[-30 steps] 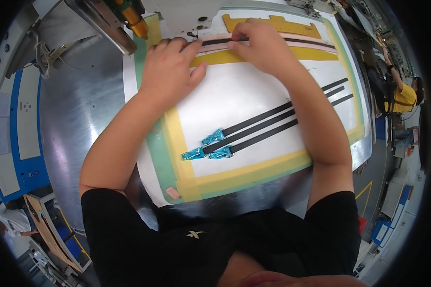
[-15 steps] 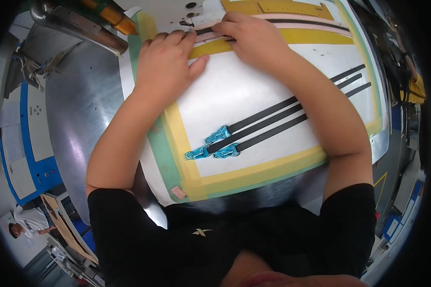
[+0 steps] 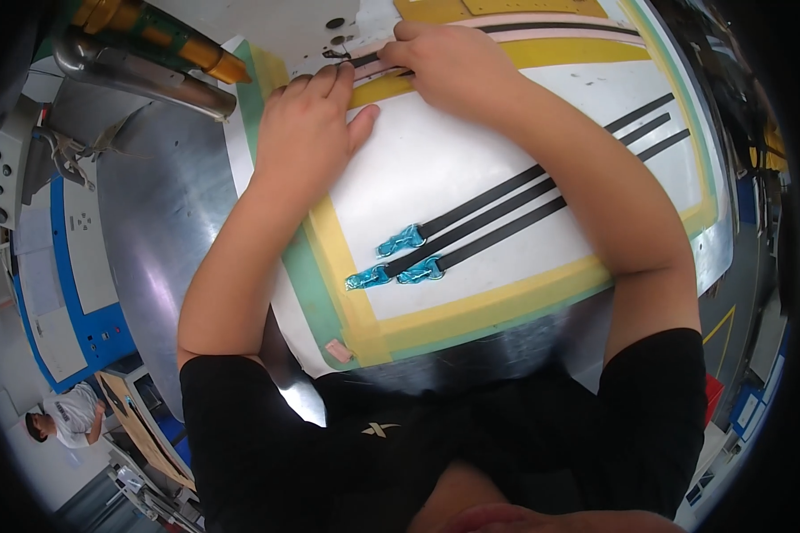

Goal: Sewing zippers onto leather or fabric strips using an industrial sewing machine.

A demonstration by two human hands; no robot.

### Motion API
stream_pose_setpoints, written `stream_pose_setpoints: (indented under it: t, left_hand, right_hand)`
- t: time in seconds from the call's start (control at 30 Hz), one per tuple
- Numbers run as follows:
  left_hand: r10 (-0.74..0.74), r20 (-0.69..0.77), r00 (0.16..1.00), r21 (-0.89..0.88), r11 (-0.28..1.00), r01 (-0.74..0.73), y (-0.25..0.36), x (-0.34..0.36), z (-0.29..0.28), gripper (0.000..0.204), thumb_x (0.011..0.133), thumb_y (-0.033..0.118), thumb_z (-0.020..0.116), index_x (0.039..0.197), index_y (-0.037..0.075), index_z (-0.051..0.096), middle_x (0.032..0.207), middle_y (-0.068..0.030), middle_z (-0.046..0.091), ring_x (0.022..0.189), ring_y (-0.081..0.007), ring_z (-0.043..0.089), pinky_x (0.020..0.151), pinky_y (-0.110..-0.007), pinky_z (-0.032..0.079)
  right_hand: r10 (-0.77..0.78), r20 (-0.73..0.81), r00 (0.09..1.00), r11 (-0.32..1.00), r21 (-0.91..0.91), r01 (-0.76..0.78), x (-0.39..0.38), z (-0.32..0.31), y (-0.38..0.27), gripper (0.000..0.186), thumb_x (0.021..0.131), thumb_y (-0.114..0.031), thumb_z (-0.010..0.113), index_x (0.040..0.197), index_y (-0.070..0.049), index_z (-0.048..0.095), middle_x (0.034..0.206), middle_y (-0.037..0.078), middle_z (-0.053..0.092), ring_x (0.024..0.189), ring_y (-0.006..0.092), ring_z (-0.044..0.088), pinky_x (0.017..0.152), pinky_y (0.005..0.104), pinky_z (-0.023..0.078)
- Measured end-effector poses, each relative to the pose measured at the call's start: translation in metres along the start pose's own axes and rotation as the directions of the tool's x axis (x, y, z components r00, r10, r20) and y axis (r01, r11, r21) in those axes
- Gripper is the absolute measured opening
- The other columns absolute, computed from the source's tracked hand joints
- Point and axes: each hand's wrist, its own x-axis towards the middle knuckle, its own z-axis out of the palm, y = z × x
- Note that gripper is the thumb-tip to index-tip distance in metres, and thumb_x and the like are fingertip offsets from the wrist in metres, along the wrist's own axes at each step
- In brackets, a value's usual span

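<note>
A long black strap (image 3: 556,27) lies along a pink strip (image 3: 524,36) at the far side of the white work board, between yellow strips. Over the strap's left end rests my left hand (image 3: 311,120), fingers bent forward with their tips at the strap and the thumb held apart. Just right of it, my right hand (image 3: 458,71) pinches the same strap with its fingers drawn together; the exact grip is partly hidden under the hand. Nearer to me lie three more black straps (image 3: 484,220), side by side, each with a blue-wrapped metal clasp (image 3: 402,240) at its left end.
A metal cylinder (image 3: 151,78) and a brass-coloured tube (image 3: 196,51) jut in at the far left. Yellow and green tape (image 3: 453,327) borders the white board (image 3: 436,151). A pink block (image 3: 338,351) sits at its near-left corner. Another person (image 3: 69,415) stands far left.
The whole view has shifted a little. Both hands stay at the same stretch of the far strap, with hardly any movement along it.
</note>
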Motion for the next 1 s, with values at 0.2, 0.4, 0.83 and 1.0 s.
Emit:
stream_pose_setpoints:
  t: [0.2,0.4,0.83,1.0]
  left_hand:
    - [0.017,-0.016,1.000,0.004,1.000,-0.017,0.0014,-0.0003,-0.0005,0.053,0.096,0.037,0.067,0.133,0.000,0.064,0.125,-0.0163,0.069,0.108,-0.0348,0.067,0.097,-0.043,0.051]
    - [0.033,-0.030,0.999,0.035,0.999,-0.032,-0.0003,0.0011,0.0026,0.056,0.095,0.040,0.066,0.133,0.000,0.065,0.123,-0.0126,0.070,0.105,-0.0295,0.068,0.093,-0.044,0.051]
    - [0.009,0.004,1.000,0.033,0.999,-0.009,0.0039,0.0039,-0.0028,0.053,0.097,0.037,0.066,0.134,0.000,0.062,0.126,-0.0168,0.069,0.112,-0.0353,0.066,0.098,-0.044,0.051]
    - [0.005,0.013,1.000,0.060,0.998,-0.006,0.0049,0.0035,-0.0030,0.054,0.098,0.038,0.064,0.136,0.000,0.062,0.129,-0.0170,0.068,0.114,-0.0348,0.066,0.100,-0.045,0.050]
  right_hand:
    - [0.006,-0.009,1.000,1.000,-0.019,-0.007,-0.0024,0.0033,0.0004,0.028,0.087,-0.008,0.066,0.113,-0.014,0.074,0.104,0.006,0.067,0.097,0.0295,0.070,0.080,0.0429,0.057]
    - [-0.026,-0.016,1.000,1.000,-0.016,0.026,-0.0013,0.0030,0.0017,0.029,0.088,-0.005,0.063,0.114,-0.013,0.074,0.108,0.008,0.067,0.097,0.0300,0.070,0.080,0.0432,0.057]
    - [-0.042,-0.005,0.999,0.999,-0.032,0.042,-0.0026,0.0000,0.0010,0.027,0.090,-0.003,0.062,0.112,-0.011,0.076,0.111,0.007,0.068,0.100,0.0263,0.072,0.080,0.0386,0.060]
    - [-0.047,-0.017,0.999,0.998,-0.033,0.046,-0.0028,-0.0010,-0.0003,0.027,0.090,-0.004,0.062,0.112,-0.010,0.076,0.110,0.007,0.068,0.099,0.0269,0.072,0.080,0.0388,0.060]
